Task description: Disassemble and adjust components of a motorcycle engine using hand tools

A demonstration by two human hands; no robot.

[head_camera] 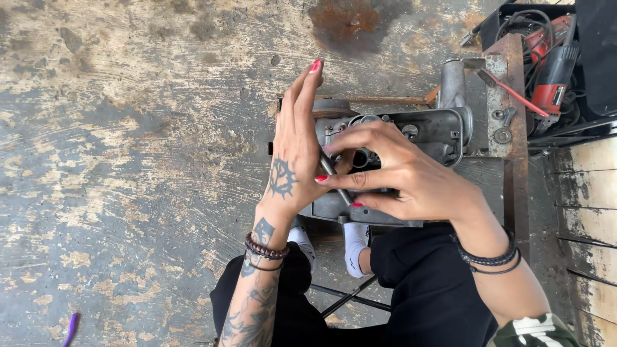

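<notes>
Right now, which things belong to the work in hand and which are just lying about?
In hand: grey casing, thin metal rod, left hand, right hand.
Lying about: red power tool, red-handled tool, purple object.
</notes>
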